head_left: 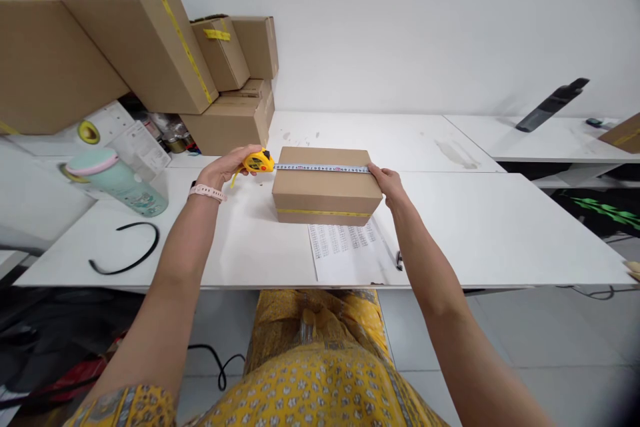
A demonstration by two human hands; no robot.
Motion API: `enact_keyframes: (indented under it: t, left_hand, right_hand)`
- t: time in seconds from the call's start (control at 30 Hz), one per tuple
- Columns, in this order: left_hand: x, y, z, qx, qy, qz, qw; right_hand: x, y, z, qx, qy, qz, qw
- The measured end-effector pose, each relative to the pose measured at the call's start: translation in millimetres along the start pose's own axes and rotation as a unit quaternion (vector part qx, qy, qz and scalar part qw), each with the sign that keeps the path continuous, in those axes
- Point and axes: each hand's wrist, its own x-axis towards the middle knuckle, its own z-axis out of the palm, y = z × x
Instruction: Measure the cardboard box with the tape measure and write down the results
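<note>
White desk (480, 227) space runs along a pale wall (425, 33), with a closed cardboard box (325, 188) lying near its middle, straight in front of the person. Yellow tape (325, 213) lines the box's near side. Across its top, from left edge to right, stretches the marked blade (320, 168) of a yellow tape measure (259, 161). The left hand (231, 163) has its grip closed around the tape measure's case, just beside the box's left edge. The right hand (387, 181) touches the blade's end at the right edge; I cannot tell whether its grip pinches the blade or only presses it down. A pink wristband (207, 192) circles the left wrist. Printed paper (345, 260) shows at the box's near side. Farther left are a black curved band (153, 250) and a mint tumbler (120, 180); behind them, more cardboard boxes (165, 53) are piled against the wall. Well off to the right, a dark bottle (553, 105) stands on another white surface (500, 137)
</note>
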Motion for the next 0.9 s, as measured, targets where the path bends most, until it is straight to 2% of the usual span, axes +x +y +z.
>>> enact_keyframes:
  t: [0.13,0.23,0.27,0.33,0.43,0.47,0.53,0.6,0.67,0.77,0.9]
  left_hand:
    - [-18.5,21.0,2.8,0.028,0.012,0.022,0.999]
    - [-53.1,39.8,19.1,0.032,-0.051,0.037,0.998]
    - [-67.9,43.4,31.4,0.020,-0.082,0.031,0.996]
    - [-98.5,43.5,67.8,-0.026,-0.163,-0.003,0.986]
    - [-135.2,28.7,139.6,-0.157,-0.289,-0.045,0.943]
    - [-142.6,22.8,162.6,-0.213,-0.293,-0.053,0.930]
    - [-148.8,15.5,199.0,-0.309,-0.257,-0.052,0.914]
    - [-144.7,17.4,218.8,-0.359,-0.218,-0.039,0.907]
    - [-134.6,25.8,224.1,-0.381,-0.195,-0.024,0.904]
    - [-121.0,37.2,221.4,-0.388,-0.181,-0.012,0.904]
    - [-123.8,35.2,228.4,-0.386,-0.174,-0.025,0.906]
  right_hand:
    - [6.7,-4.3,-7.8,-0.059,0.045,-0.073,0.995]
    - [11.4,-17.1,-15.2,-0.028,0.053,-0.132,0.989]
    - [12.8,-22.9,-15.7,-0.011,0.055,-0.156,0.986]
    - [15.9,-34.9,-11.2,0.001,0.050,-0.204,0.978]
    - [24.4,-50.5,9.5,-0.040,-0.001,-0.247,0.968]
    - [28.8,-54.5,18.8,-0.067,-0.024,-0.251,0.965]
    - [40.1,-60.8,37.7,-0.139,-0.056,-0.251,0.956]
    - [52.9,-64.9,53.9,-0.209,-0.062,-0.249,0.943]
    - [63.9,-67.1,65.5,-0.252,-0.058,-0.243,0.935]
    - [71.2,-67.3,73.8,-0.280,-0.049,-0.220,0.933]
    - [64.8,-63.8,72.0,-0.279,-0.047,-0.186,0.941]
